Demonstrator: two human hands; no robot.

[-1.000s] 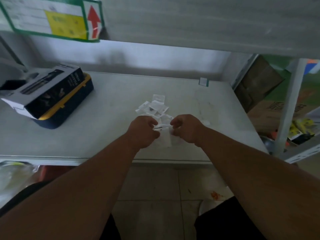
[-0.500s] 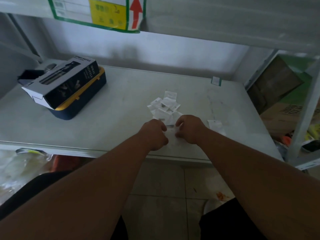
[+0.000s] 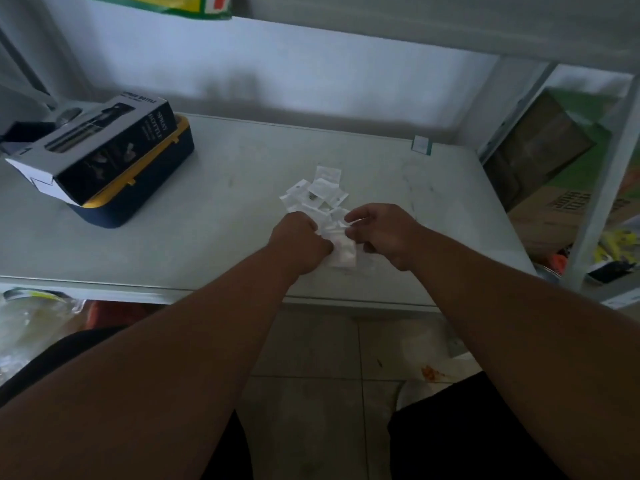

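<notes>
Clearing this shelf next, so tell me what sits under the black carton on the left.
The black carton lies on a navy case with a yellow rim, which rests on the shelf. The carton covers most of the lid, and the case's contents cannot be seen.

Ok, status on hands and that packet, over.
Left hand and right hand both pinching one small clear packet. At the shelf front. Loose packet pile just beyond the hands.

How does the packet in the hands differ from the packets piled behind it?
The held packet is pinched by the left hand and right hand; the piled packets lie loose on the shelf. The held packet sits nearer the front edge, the piled packets farther back. Both are small, whitish, translucent.
</notes>
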